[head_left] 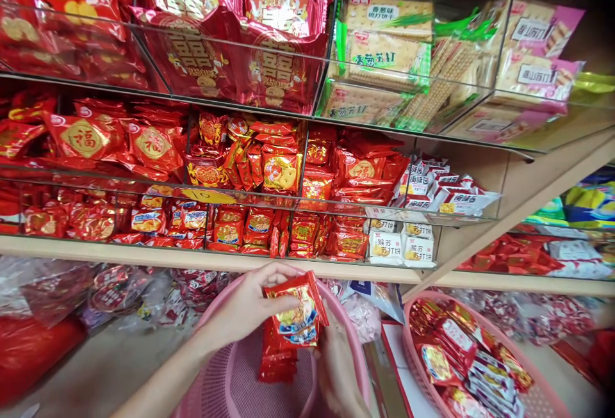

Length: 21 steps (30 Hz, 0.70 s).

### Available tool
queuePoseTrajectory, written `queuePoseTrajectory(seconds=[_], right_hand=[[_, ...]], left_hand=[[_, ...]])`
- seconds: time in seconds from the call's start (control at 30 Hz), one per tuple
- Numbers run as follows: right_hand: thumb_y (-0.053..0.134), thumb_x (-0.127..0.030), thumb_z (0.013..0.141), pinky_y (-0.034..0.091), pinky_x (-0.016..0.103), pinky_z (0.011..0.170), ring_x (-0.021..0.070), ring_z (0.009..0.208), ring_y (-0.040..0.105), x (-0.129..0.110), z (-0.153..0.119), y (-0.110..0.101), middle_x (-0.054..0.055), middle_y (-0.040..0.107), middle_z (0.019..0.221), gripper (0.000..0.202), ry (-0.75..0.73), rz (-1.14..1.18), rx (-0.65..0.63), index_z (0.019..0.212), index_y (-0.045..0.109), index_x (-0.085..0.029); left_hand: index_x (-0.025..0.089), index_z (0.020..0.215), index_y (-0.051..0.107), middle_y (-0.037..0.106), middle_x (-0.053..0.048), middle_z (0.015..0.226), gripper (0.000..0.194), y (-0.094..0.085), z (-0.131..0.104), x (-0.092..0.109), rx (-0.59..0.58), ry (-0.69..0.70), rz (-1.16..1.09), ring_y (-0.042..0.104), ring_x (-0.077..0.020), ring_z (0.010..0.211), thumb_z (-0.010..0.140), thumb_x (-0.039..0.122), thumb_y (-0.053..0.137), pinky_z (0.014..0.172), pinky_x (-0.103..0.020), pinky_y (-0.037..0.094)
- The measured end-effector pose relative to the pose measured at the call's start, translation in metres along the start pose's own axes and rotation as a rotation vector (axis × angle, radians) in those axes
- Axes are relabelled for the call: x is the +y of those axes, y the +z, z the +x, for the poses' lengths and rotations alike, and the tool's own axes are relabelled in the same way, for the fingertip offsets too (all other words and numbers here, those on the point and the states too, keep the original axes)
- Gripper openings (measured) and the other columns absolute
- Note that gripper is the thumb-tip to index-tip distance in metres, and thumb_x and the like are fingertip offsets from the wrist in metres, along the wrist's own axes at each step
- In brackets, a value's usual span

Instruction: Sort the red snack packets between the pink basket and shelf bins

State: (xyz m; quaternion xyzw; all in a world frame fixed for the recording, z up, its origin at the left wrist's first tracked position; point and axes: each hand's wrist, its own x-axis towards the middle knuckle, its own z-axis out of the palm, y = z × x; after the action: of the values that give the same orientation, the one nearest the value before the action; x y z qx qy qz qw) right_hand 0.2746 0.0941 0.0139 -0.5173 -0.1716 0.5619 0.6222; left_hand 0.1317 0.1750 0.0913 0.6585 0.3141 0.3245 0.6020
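Several red snack packets [295, 312] are held together above a pink mesh basket [218, 367]. My left hand [257, 299] grips them from the upper left, its thumb lying across the front packet. On their right side, my right hand [336, 354] is close against the packets; its fingers are partly hidden behind them, so its grip is unclear. More red packets [278, 363] hang or lie just below the front ones, over the basket's opening.
Shelves with clear dividers hold red packets [86, 139], green cracker packs [375, 53] and white packets [384, 246] ahead. A pink basket of mixed snacks [410, 322] stands at the right. Plastic bags [120, 290] lie under the bottom shelf [144, 253].
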Motion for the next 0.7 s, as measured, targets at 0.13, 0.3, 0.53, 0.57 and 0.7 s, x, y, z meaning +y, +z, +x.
queuePoseTrajectory(seconds=[0.13, 0.3, 0.53, 0.57, 0.7], right_hand=[[0.053, -0.050, 0.083, 0.051, 0.032, 0.066, 0.0224, 0.087, 0.065, 0.004, -0.003, -0.002, 0.004, 0.072, 0.102, 0.032, 0.017, 0.044, -0.078, 0.099, 0.067, -0.027], [0.067, -0.042, 0.073, 0.050, 0.029, 0.059, 0.0187, 0.072, 0.063, 0.004, -0.004, -0.004, 0.002, 0.071, 0.091, 0.031, 0.051, 0.137, -0.043, 0.099, 0.068, -0.028], [0.064, -0.050, 0.072, 0.050, 0.026, 0.055, 0.0141, 0.061, 0.060, -0.003, -0.009, 0.003, 0.001, 0.070, 0.076, 0.032, 0.158, 0.143, -0.092, 0.087, 0.070, -0.022], [0.066, -0.050, 0.071, 0.050, 0.025, 0.054, 0.0138, 0.061, 0.060, -0.004, -0.009, 0.004, 0.000, 0.070, 0.076, 0.033, 0.164, 0.140, -0.082, 0.087, 0.070, -0.022], [0.068, -0.052, 0.069, 0.051, 0.024, 0.054, 0.0140, 0.064, 0.062, -0.003, -0.008, 0.006, 0.000, 0.072, 0.078, 0.039, 0.206, 0.189, -0.056, 0.092, 0.070, -0.022]], left_hand=[[0.022, 0.097, 0.059, 0.063, -0.001, 0.094, 0.031, 0.009, -0.001, -0.001, -0.009, -0.030, 0.023, 0.059, -0.0170, 0.088, 0.070, 0.030, 0.073, 0.075, -0.031, 0.048], [0.022, 0.093, 0.059, 0.060, 0.003, 0.089, 0.024, 0.015, -0.006, -0.002, -0.083, -0.087, 0.042, 0.057, -0.0138, 0.080, 0.072, 0.028, 0.070, 0.073, -0.027, 0.047], [0.024, 0.094, 0.063, 0.065, 0.002, 0.095, 0.018, 0.012, -0.006, -0.008, -0.085, -0.088, 0.194, 0.059, -0.0162, 0.086, 0.076, 0.025, 0.065, 0.077, -0.028, 0.046], [0.024, 0.093, 0.064, 0.066, 0.002, 0.097, 0.017, 0.011, -0.006, -0.009, -0.073, -0.071, 0.235, 0.059, -0.0168, 0.089, 0.076, 0.025, 0.064, 0.079, -0.029, 0.045], [0.025, 0.094, 0.067, 0.066, 0.000, 0.102, 0.018, 0.008, -0.004, -0.014, -0.030, -0.052, 0.310, 0.059, -0.0191, 0.096, 0.076, 0.027, 0.065, 0.085, -0.030, 0.044]])
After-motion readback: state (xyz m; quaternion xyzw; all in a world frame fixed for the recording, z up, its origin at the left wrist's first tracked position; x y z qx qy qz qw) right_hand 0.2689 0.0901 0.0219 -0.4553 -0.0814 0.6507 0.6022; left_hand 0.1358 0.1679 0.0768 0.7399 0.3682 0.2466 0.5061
